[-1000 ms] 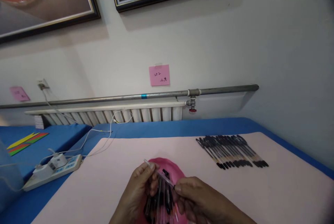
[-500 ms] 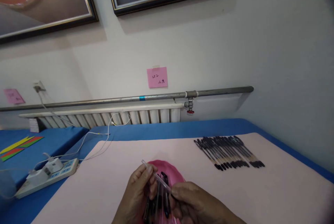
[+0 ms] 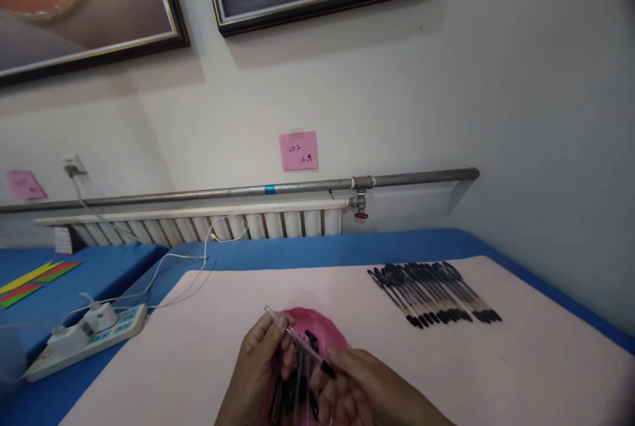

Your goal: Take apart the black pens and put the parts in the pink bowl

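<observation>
My left hand (image 3: 258,373) is closed round a bundle of black pens (image 3: 292,386) and pinches the clear barrel of one pen (image 3: 290,333) that slants up to the left. My right hand (image 3: 367,393) is closed on that same pen's lower end, where a black piece shows at the fingertips. Both hands hover over a pink dish (image 3: 317,327) on the pale pink mat (image 3: 446,373). A neat row of several black pens (image 3: 434,290) lies on the mat at the right.
The mat lies on a blue table (image 3: 322,247) against a white wall with a radiator (image 3: 198,224) and a grey pipe. A white power strip (image 3: 84,337) with plugged cables sits at the left. Coloured strips (image 3: 34,277) lie far left.
The view has shifted slightly. My right hand has slid along the slanted pen, and a black piece now shows at its fingertips. The left hand keeps its hold.
</observation>
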